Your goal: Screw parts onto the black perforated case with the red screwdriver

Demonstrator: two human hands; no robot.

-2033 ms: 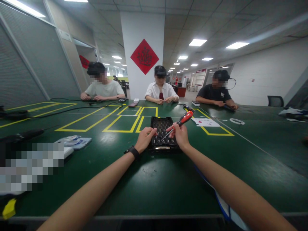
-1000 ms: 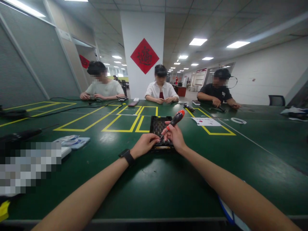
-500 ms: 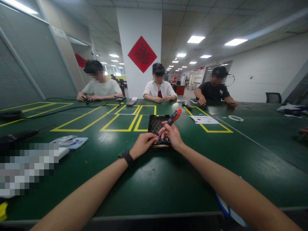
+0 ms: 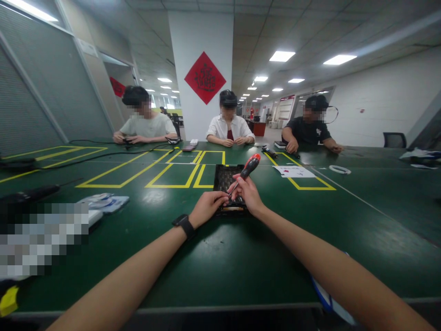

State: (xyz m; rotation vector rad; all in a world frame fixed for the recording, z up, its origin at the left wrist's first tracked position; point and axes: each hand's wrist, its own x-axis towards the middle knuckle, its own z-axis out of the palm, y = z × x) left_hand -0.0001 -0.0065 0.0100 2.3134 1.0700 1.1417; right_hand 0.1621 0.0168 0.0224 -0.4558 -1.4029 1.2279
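Observation:
A black bit case (image 4: 224, 176) lies open on the green table (image 4: 220, 262) in front of me. My right hand (image 4: 248, 195) is closed round a red and black screwdriver (image 4: 248, 168), its handle pointing up and away, its shaft slanting down to the left. My left hand (image 4: 206, 208), a black watch on its wrist, is pinched at the tip of the shaft, just above the case's near edge. Whatever sits between those fingertips is too small to make out.
Three people sit along the far side of the table with small items before them. Yellow tape rectangles (image 4: 179, 177) mark the tabletop. A paper sheet (image 4: 294, 172) and a white ring (image 4: 339, 169) lie to the right, cables and flat packets (image 4: 103, 202) to the left.
My left hand moved from the case's slots to the screwdriver tip and pinched there. The right hand tilted the screwdriver more upright and drew slightly nearer. A far person's hands shifted.

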